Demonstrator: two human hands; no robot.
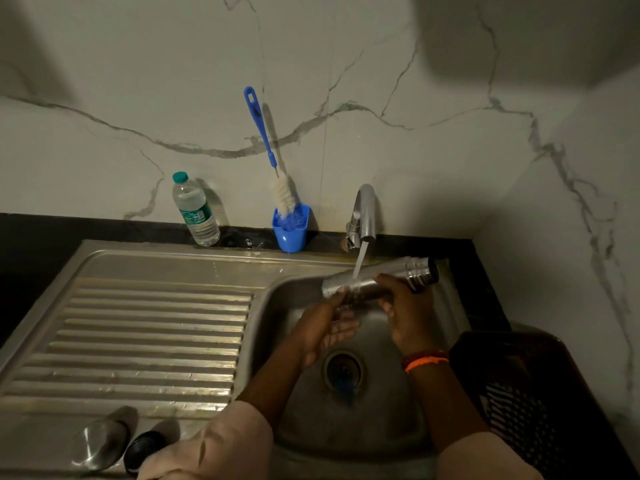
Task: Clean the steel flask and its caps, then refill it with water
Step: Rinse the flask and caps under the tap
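The steel flask (377, 278) lies near-horizontal over the sink basin (294, 306), under the running tap (363, 213); water strikes its body. The right hand (408, 317) forms the grip — fingers curled round the flask's middle, threaded neck pointing away to the right of the grip, close to the basin's right rim. The left hand (329, 327) sits just left of the grip, fingers straight, fingertips touching the flask's base end.

Below the grip the basin is open down to the drain (343, 370). Far left of the grip runs the ribbed drainboard (149, 341); at its near edge lie a steel cap (100, 445) and a dark cap (143, 448), the dark one partly cut off by a sleeve (221, 448). Whether the flask holds water cannot be told.

Behind the grip, on the dark surface (104, 228): a blue cup (291, 228) holding a bottle brush (270, 157), and a plastic water bottle (195, 209), part full. A dark basket (526, 403) stands right of the grip — contents indistinct.
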